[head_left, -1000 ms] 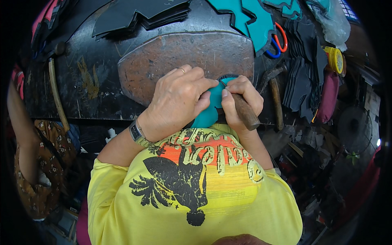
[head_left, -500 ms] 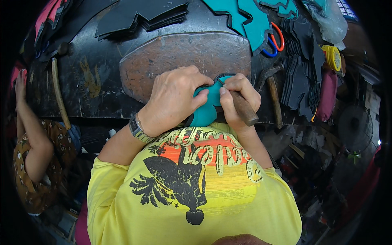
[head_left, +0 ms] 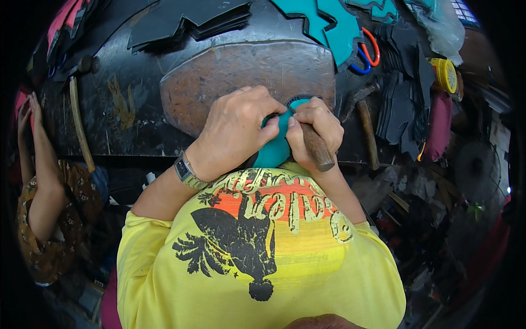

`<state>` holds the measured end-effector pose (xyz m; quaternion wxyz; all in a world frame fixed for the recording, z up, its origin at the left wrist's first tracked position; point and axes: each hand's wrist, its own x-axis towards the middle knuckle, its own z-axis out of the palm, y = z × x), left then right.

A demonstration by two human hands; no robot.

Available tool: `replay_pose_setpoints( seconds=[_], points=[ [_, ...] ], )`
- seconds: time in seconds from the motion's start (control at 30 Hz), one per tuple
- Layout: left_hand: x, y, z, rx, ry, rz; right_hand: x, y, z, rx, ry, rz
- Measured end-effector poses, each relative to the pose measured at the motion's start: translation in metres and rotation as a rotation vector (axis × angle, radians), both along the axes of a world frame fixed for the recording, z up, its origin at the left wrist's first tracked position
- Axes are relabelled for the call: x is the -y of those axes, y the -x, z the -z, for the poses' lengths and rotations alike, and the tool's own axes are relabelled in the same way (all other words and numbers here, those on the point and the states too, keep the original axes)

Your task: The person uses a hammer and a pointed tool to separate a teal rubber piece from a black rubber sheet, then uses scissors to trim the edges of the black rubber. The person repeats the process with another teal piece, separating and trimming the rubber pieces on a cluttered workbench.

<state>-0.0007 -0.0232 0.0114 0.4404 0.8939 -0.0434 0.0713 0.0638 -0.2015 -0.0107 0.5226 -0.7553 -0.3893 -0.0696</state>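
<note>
A teal piece of sheet material [head_left: 273,152] with a dark edge lies against the near edge of a worn brown board [head_left: 241,68]. My left hand [head_left: 235,123] pinches its upper left edge between thumb and fingers. Closed round a wooden-handled tool [head_left: 316,149] is my right hand [head_left: 319,125]. The handle points back toward me, and a thin metal tip meets the curved dark rim of the teal piece, close to my left fingertips. My fingers hide part of the tip, so its exact shape cannot be made out.
Hammers lie left [head_left: 80,123] and right [head_left: 366,129] of the board. Beyond are stacked black cut pieces [head_left: 189,22], teal pieces [head_left: 329,27] and scissors with red and blue handles [head_left: 371,49]. A yellow tub [head_left: 445,75] stands far right. Another person's arms [head_left: 46,181] are at the left.
My right hand and the tool have shifted slightly left along the teal piece's rim, nearer my left fingers. At the left, the other person's hands have moved.
</note>
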Motion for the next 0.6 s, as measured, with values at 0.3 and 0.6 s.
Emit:
replay_pose_setpoints(
  seconds=[0.3,0.6],
  points=[
    [-0.012,0.005,0.002,0.034,-0.051,-0.110,0.056,-0.011,-0.046,-0.290,0.159,0.265],
    [-0.014,0.005,0.007,0.081,-0.064,-0.163,0.098,-0.019,-0.025,0.127,0.853,0.624]
  ],
)
